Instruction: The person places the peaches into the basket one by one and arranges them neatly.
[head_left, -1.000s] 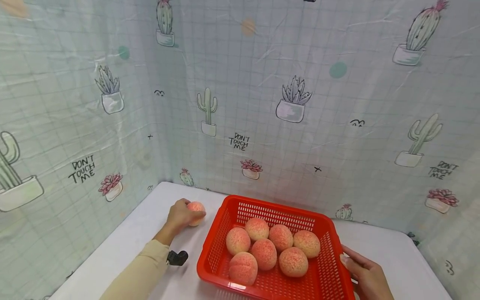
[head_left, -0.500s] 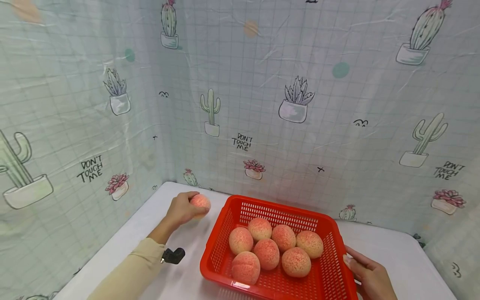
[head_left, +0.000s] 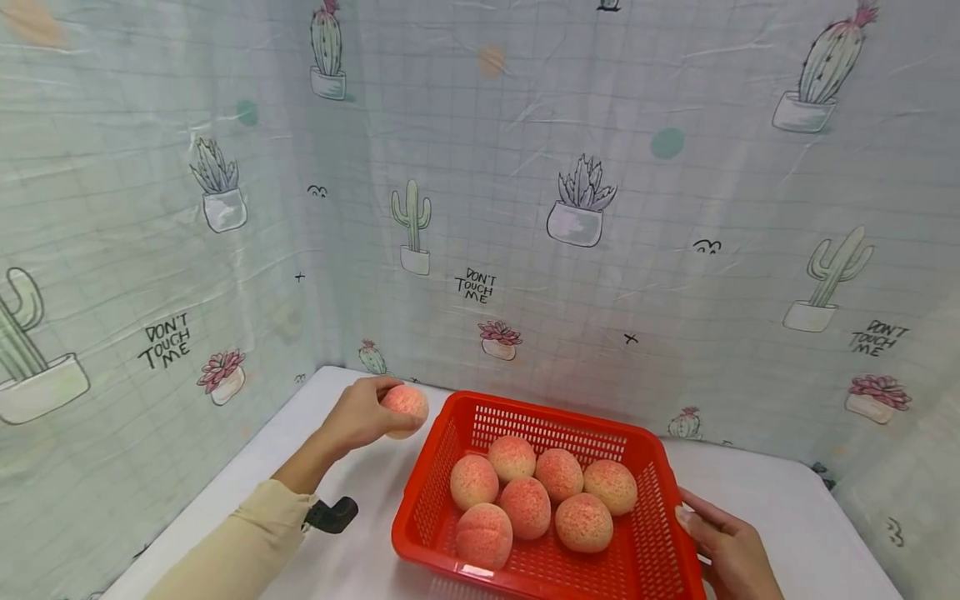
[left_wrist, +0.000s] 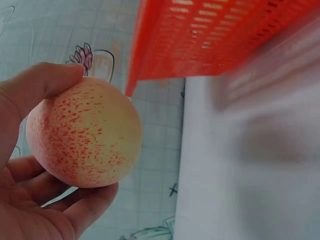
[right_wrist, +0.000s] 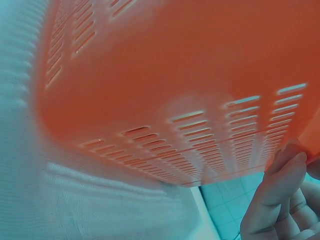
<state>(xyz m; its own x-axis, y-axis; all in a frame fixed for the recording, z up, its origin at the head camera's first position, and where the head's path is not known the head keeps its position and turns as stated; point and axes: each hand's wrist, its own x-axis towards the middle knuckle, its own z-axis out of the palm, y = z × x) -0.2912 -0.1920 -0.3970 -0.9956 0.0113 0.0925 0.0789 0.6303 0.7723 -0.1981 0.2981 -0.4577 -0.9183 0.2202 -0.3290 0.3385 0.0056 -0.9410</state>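
My left hand (head_left: 360, 417) grips a pink-and-yellow peach (head_left: 406, 408) with its thumb on one side and fingers on the other. It is raised above the white table, just outside the left rim of a red slotted plastic basket (head_left: 558, 415). In the left wrist view the speckled peach (left_wrist: 87, 132) sits between thumb and fingertips, beside the basket's outer wall (left_wrist: 200, 45). Several similar peaches (head_left: 525, 507) lie inside the basket. At its right side, my right hand (head_left: 733, 550) holds the rim, thumb on top. The right wrist view has those fingers (right_wrist: 282, 187) curled at the basket's edge.
A white-covered table (head_left: 367, 500) lies under the basket. Behind and to the left hangs a pale grid sheet (head_left: 480, 167) printed with potted cacti. A black wrist-worn mount (head_left: 333, 515) juts from my left sleeve (head_left: 247, 533).
My left hand has lifted the peach from the table and carried it slightly right, toward the basket. The right hand stays on the rim, and the peaches in the basket have not moved.
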